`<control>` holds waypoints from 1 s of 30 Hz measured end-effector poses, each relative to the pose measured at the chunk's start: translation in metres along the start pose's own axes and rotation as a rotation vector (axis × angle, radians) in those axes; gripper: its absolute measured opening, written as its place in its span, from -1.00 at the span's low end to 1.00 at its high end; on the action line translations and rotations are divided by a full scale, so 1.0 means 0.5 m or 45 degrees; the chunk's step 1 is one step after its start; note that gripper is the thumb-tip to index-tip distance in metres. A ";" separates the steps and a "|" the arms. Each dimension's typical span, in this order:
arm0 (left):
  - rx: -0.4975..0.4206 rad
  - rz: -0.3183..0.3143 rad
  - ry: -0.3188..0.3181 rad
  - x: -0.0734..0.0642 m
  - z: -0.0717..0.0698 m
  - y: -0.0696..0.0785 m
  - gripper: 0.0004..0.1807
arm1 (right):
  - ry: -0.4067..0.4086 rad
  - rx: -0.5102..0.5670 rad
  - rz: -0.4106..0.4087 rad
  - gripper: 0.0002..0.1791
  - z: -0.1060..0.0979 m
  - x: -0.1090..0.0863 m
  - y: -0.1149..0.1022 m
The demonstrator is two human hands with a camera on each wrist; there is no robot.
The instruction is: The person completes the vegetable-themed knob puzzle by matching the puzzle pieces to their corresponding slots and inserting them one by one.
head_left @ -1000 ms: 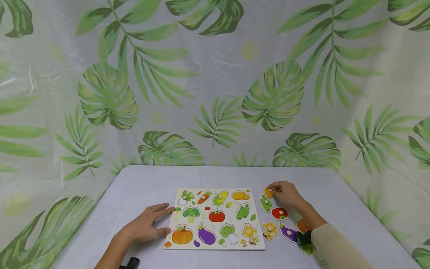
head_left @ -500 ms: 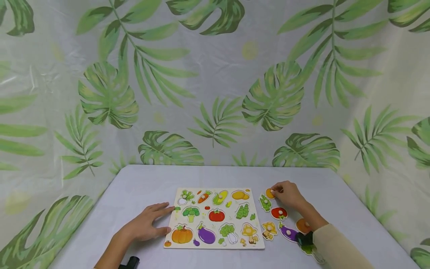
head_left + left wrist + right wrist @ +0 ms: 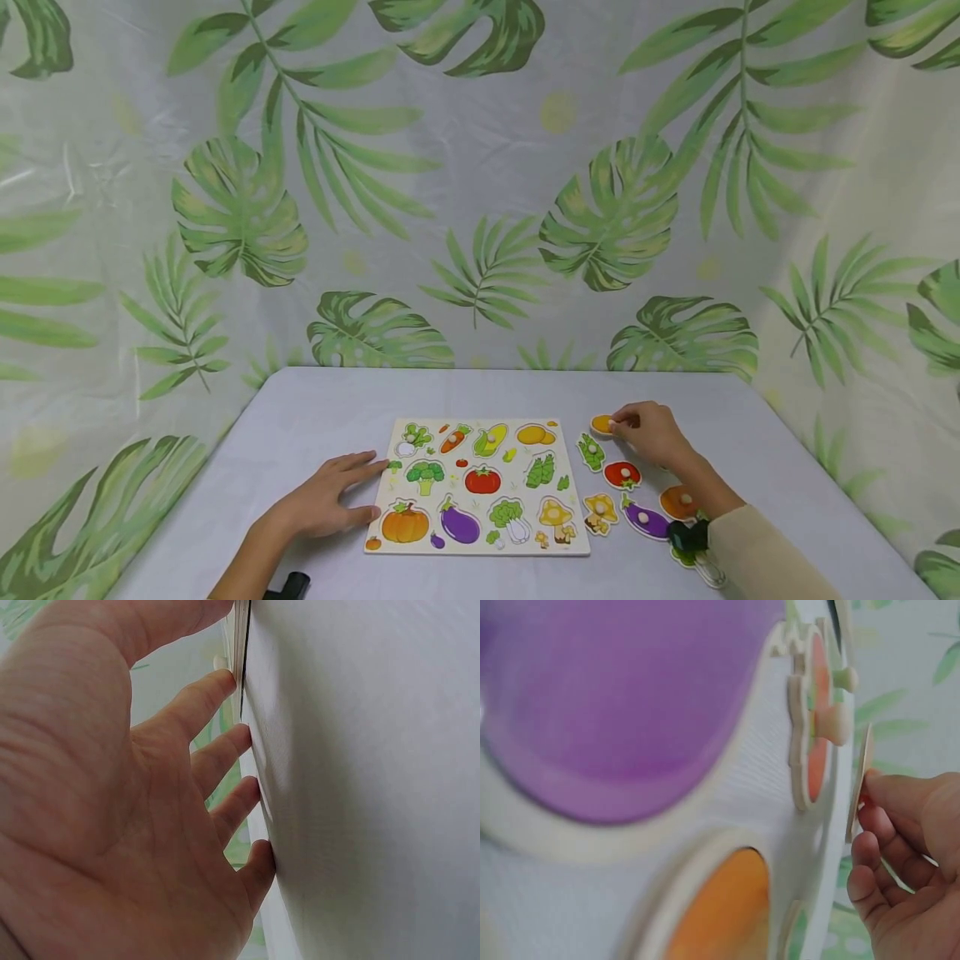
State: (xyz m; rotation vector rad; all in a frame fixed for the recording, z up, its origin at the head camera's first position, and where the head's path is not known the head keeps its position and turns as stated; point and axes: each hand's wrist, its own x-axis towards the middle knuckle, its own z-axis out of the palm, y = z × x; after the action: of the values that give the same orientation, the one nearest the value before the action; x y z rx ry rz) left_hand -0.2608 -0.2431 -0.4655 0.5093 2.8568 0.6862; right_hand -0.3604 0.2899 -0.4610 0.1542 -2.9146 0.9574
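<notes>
Near the back right of the table, my right hand (image 3: 651,435) pinches a yellow-orange puzzle piece (image 3: 601,424) between thumb and fingers. In the right wrist view this piece (image 3: 859,784) is seen edge-on, tilted off the tabletop; its picture is hidden there. A vegetable puzzle board (image 3: 516,493) lies flat in the middle. Carrot (image 3: 454,440) and corn (image 3: 491,442) pieces with knobs sit in its top row. My left hand (image 3: 330,498) lies at the board's left edge, thumb and index touching it. In the left wrist view, the left hand's (image 3: 150,802) fingers are spread and nearly straight.
Right of the board lie loose knobbed pieces: a green one (image 3: 592,452), a tomato (image 3: 623,476), mushrooms (image 3: 601,513), an eggplant (image 3: 646,520) and an orange one (image 3: 677,503). A black wrist device (image 3: 687,534) partly covers green pieces. A leaf-patterned curtain (image 3: 480,183) surrounds the table.
My right hand has shifted slightly to the right, and the pinched piece now shows flatter in the head view. The left hand and board stay in place.
</notes>
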 end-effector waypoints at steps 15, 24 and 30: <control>-0.012 -0.006 -0.010 -0.002 -0.002 0.006 -0.20 | 0.056 0.007 -0.104 -0.74 -0.006 -0.004 -0.028; -0.014 0.001 -0.003 -0.003 -0.002 0.006 -0.20 | 0.038 0.020 -0.121 -0.76 0.007 -0.003 -0.067; -0.017 0.004 0.000 -0.003 -0.003 0.007 -0.21 | 0.016 0.031 -0.130 -0.78 0.022 0.001 -0.092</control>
State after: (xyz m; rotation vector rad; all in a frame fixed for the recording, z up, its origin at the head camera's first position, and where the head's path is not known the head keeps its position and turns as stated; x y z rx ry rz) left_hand -0.2589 -0.2414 -0.4625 0.5122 2.8502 0.7060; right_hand -0.3560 0.2464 -0.4431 0.2940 -2.8529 0.9747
